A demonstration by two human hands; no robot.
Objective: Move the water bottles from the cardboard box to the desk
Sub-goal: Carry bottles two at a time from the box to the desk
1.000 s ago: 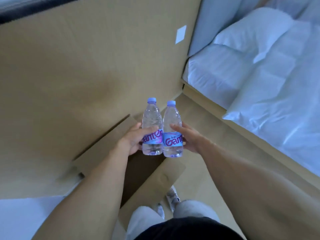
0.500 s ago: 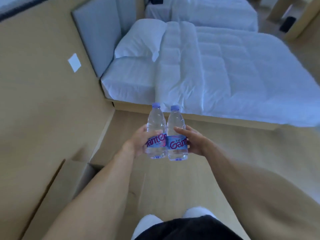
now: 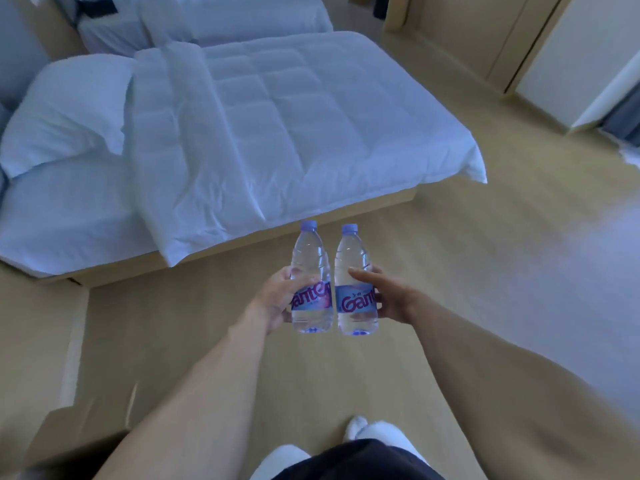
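Bottles slightly farther apart now

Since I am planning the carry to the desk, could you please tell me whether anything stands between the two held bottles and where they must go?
The desk is not in view, so I cannot tell. The left hand and right hand each grip a bottle over bare floor; the bed lies ahead-left.
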